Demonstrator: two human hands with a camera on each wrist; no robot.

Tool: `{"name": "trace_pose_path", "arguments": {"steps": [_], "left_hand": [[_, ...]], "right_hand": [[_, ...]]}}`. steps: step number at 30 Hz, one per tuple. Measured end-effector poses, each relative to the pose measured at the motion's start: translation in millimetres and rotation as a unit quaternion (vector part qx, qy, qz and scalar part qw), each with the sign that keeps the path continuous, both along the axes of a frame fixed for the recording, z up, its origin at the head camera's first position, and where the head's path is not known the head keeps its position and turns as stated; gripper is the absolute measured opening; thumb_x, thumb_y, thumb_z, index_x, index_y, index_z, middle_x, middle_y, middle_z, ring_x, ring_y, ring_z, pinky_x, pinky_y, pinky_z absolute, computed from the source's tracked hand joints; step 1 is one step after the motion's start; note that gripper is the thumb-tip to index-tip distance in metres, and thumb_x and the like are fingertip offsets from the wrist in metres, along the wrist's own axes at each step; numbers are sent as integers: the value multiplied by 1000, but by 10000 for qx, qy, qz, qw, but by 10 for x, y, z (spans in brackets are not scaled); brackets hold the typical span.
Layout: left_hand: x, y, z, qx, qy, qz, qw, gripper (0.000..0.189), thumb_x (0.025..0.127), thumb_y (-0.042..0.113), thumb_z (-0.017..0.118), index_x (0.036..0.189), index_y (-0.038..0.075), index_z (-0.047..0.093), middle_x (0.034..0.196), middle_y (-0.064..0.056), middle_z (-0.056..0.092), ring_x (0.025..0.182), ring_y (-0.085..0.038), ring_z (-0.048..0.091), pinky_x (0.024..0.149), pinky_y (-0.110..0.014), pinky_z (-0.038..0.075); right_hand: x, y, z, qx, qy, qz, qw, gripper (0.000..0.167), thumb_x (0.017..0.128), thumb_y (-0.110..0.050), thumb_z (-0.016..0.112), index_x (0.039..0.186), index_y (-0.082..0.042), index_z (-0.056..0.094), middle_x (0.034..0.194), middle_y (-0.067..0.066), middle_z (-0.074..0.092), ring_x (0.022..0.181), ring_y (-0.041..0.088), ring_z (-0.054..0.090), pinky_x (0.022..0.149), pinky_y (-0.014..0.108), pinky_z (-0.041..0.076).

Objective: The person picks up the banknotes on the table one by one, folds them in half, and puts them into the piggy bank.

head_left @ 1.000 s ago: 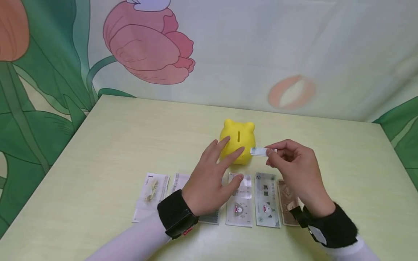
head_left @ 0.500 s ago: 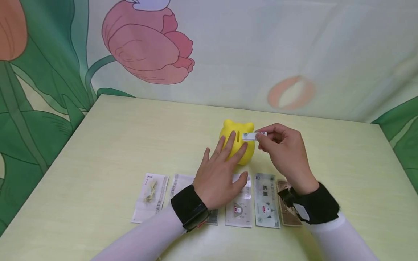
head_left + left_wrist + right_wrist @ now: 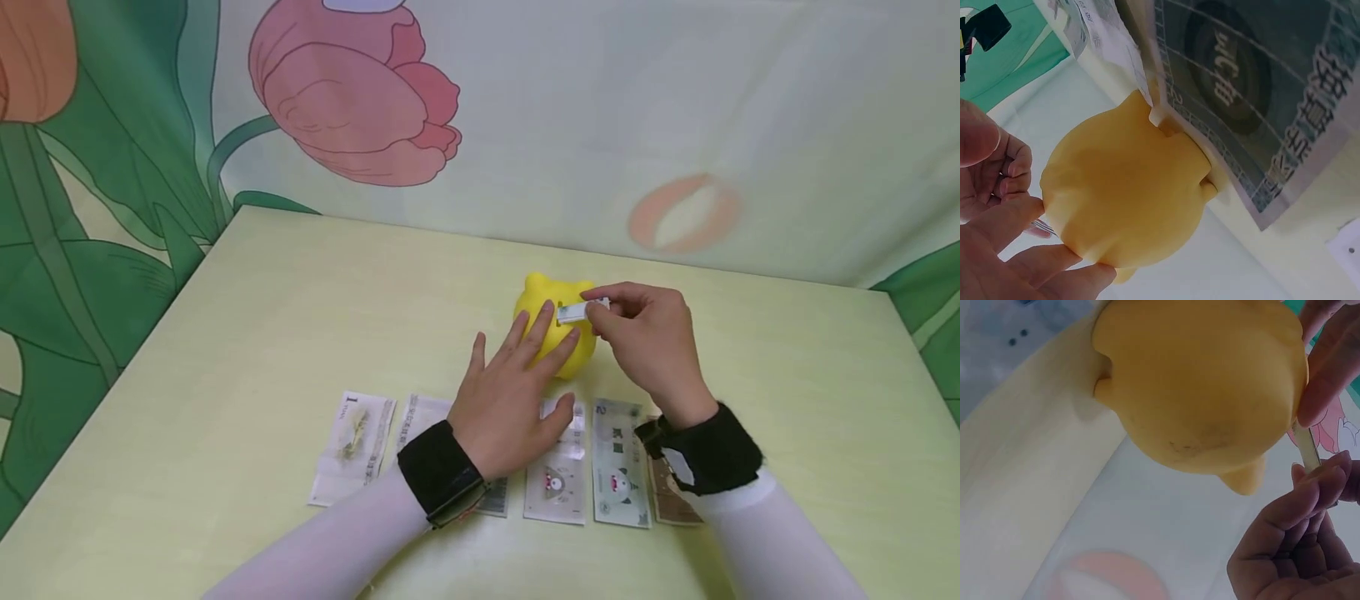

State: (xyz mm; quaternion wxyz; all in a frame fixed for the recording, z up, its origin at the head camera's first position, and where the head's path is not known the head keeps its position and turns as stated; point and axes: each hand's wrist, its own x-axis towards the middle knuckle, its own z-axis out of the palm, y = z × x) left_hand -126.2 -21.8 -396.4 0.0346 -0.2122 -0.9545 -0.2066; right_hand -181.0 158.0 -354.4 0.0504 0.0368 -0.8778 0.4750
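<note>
A yellow piggy bank (image 3: 538, 292) stands on the table with a narrow slot in its top. My left hand (image 3: 513, 400) rests on it, fingers spread and straight over its top and near side. Between thumb and fingertips, my right hand (image 3: 652, 342) pinches a folded banknote (image 3: 572, 313), whose left end is at the slot. How far it enters I cannot tell. In the right wrist view the folded note (image 3: 1307, 447) reaches from the pinching fingers to the top of the bank. The left wrist view shows the bank's rounded side (image 3: 1122, 187) under the left fingertips.
Flat banknotes lie in a row nearer me: a 1 yuan note (image 3: 352, 450) at the left, a pale note (image 3: 555, 483), a green 2 note (image 3: 621, 467) and a brown note (image 3: 675, 496) partly under the right wrist. A floral cloth (image 3: 540, 125) hangs behind the table.
My left hand has moved from hovering near the piggy bank onto its top. My right hand has carried the folded banknote up and left, from beside the bank to its slot.
</note>
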Motion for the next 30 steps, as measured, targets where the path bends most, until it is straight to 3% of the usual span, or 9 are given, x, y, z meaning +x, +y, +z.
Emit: {"name": "trace_pose_path", "arguments": {"steps": [4, 9, 19, 22, 26, 30], "left_hand": [[3, -12, 10, 15, 46, -3, 10000, 63, 103, 44, 55, 161, 31, 37, 175, -2, 13, 162, -28, 17, 121, -75, 19], [0, -23, 15, 45, 48, -14, 10000, 61, 103, 44, 55, 161, 31, 38, 175, -1, 15, 162, -28, 18, 121, -75, 19], [-8, -18, 10, -10, 1, -16, 10000, 63, 103, 44, 57, 161, 33, 37, 175, -1, 15, 161, -28, 18, 121, -75, 20], [-10, -17, 10, -46, 34, -38, 10000, 63, 103, 44, 56, 161, 33, 36, 175, -1, 15, 161, -29, 19, 121, -75, 21], [-11, -22, 8, -82, 85, -51, 9999, 63, 103, 44, 56, 161, 33, 36, 175, -1, 15, 161, -29, 19, 120, -75, 22], [-12, -29, 3, -74, 59, -51, 9999, 63, 103, 44, 56, 161, 32, 36, 175, -1, 14, 161, -29, 18, 120, -75, 22]], "right_hand": [[-12, -67, 15, 467, 564, -51, 9973, 20, 94, -15, 66, 105, -6, 80, 73, 9, 60, 58, 24, 51, 46, 27, 35], [-22, -163, 82, 1162, 941, 8, 9888, 23, 91, -12, 63, 104, -6, 81, 69, 8, 61, 52, 23, 47, 47, 29, 36], [-70, -178, 340, 1663, 279, 760, 9827, 31, 95, -10, 55, 115, -6, 79, 68, 8, 63, 51, 21, 44, 49, 28, 32], [-91, -169, 386, 1706, 26, 904, 9812, 32, 97, -11, 54, 118, -6, 78, 63, 5, 55, 50, 21, 41, 49, 28, 30], [-143, -185, 400, 1756, -66, 981, 9795, 33, 96, -11, 54, 119, -6, 77, 59, 2, 46, 48, 20, 36, 49, 27, 25], [-208, -239, 373, 1770, -47, 897, 9801, 34, 95, -12, 54, 118, -5, 78, 64, 5, 55, 50, 20, 41, 49, 27, 26]]}}
